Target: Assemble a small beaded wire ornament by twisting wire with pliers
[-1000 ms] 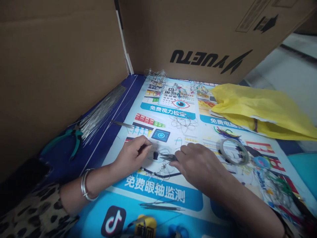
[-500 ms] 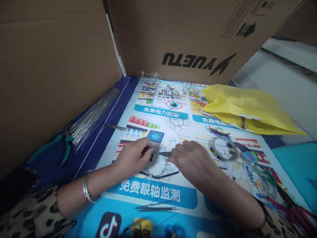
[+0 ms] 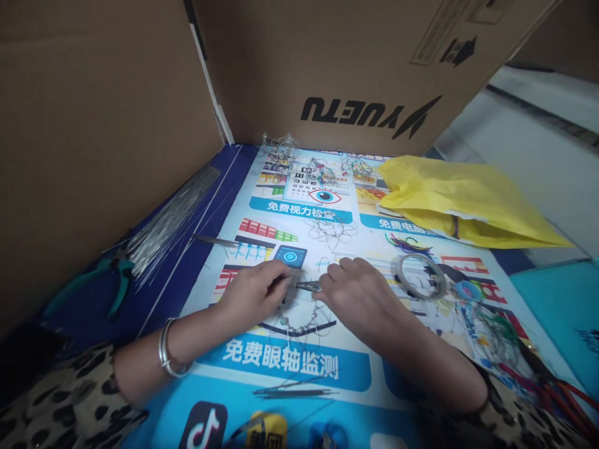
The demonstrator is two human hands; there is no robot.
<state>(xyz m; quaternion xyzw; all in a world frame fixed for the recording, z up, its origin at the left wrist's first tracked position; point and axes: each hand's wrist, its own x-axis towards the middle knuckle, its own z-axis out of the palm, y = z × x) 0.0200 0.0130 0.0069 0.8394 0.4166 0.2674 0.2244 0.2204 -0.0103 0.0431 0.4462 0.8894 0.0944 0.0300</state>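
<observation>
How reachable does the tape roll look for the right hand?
Probably yes: the tape roll lies beside the right hand with nothing visible between, though that hand grips a pointed tool.

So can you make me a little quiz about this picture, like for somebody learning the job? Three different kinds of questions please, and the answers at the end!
1. Which hand has the pointed tool in its grip?
2. True or false: the yellow bag lies farther from the person than the tape.
3. Fill the gap: the teal pliers lie beside a bundle of thin, silvery ____.

Key:
1. The right hand.
2. True.
3. Wires.
</observation>
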